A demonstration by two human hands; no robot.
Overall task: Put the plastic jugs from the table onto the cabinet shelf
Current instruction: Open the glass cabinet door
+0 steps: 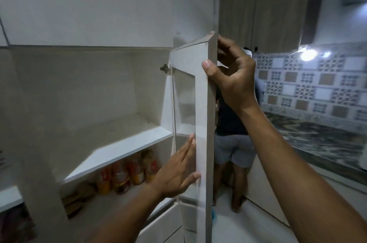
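Observation:
A white-framed cabinet door (200,115) with a glass pane stands open, edge-on to me. My right hand (232,75) grips its free edge near the top corner, thumb on the inner face and fingers behind. My left hand (178,173) lies flat, fingers together, against the door's inner frame lower down. Inside the cabinet the upper shelf (119,151) is a bare white board. On the lower shelf stand several orange and yellow bottles (127,175). No plastic jug and no table show in this view.
A person in a dark top and grey shorts (232,139) stands close behind the door, back turned, at a dark marbled counter (327,143) under a patterned tile wall. Brown boxes (73,201) sit at the lower shelf's left. Drawer fronts (168,223) lie below.

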